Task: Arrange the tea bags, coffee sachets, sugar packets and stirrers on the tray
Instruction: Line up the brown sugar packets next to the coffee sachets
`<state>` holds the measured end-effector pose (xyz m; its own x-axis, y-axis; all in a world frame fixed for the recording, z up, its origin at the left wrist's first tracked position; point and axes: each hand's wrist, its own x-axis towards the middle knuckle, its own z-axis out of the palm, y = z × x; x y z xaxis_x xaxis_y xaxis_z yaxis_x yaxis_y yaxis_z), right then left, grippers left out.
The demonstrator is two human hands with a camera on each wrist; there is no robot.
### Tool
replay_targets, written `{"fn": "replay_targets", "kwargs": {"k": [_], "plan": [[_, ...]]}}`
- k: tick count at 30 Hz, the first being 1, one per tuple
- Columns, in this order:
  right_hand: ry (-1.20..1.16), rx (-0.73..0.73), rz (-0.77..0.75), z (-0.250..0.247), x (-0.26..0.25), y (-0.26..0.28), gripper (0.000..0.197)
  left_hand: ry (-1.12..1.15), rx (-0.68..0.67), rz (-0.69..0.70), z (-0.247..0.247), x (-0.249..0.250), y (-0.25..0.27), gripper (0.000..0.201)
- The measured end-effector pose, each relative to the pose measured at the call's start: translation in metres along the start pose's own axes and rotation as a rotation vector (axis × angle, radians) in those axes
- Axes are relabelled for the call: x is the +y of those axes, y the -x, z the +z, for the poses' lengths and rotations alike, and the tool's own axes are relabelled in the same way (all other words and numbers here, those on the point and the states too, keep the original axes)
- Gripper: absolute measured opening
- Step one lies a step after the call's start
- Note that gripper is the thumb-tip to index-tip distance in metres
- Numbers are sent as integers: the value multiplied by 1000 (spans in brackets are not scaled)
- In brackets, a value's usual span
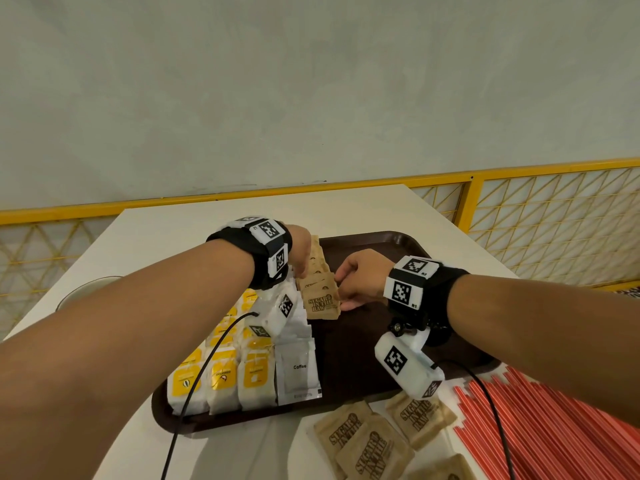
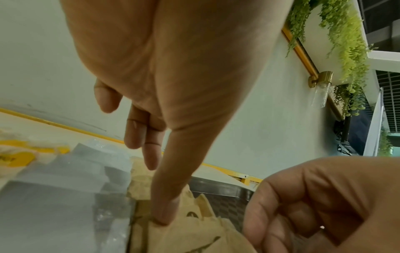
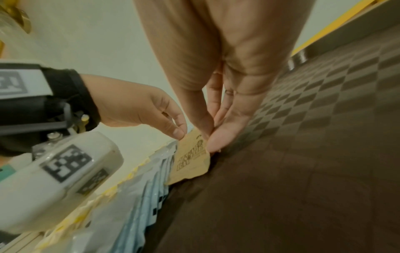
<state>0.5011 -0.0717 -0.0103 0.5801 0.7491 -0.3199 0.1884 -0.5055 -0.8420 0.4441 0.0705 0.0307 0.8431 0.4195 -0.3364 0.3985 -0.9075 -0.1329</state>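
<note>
Pale plaster wall and a yellow-framed lattice screen are backing the white table [image 1: 166, 233], where a dark brown tray [image 1: 388, 337] is holding rows of yellow-labelled tea bags [image 1: 221, 375] at its near left, then white coffee sachets [image 1: 298, 370], then a leaning row of brown sugar packets [image 1: 320, 299] running toward the far edge. Both hands are working that sugar row: the left hand [image 1: 300, 252] is pinching the top corner of a packet, and the right hand [image 1: 360, 278] is gripping the right edge of the nearest one between thumb and fingers.

More sugar packets [image 1: 367, 441] and red stirrers [image 1: 554, 431] are lying off the tray at near right. I judge that the overlapped packets are likely to fan out or topple rightward if either hand lets go unevenly. Dangling wrist cables [image 1: 204, 372] could also be dragging across the tea bags and scattering them.
</note>
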Motion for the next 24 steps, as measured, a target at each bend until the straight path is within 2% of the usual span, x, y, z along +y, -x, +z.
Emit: {"fn": "replay_targets", "kwargs": {"k": [4,9,13,24], "plan": [[-17,-13,13,1,-2,0,14,39,12,1,2,-2,-1,30],[70,29,26,3,-7,-4,16,84,0,16,3,-4,-1,28],[118,7,32,4,-10,-6,17,66,-1,16,2,-2,1,28],[-19,-11,42,2,-9,-10,19,59,3,10,2,-5,4,29]]}}
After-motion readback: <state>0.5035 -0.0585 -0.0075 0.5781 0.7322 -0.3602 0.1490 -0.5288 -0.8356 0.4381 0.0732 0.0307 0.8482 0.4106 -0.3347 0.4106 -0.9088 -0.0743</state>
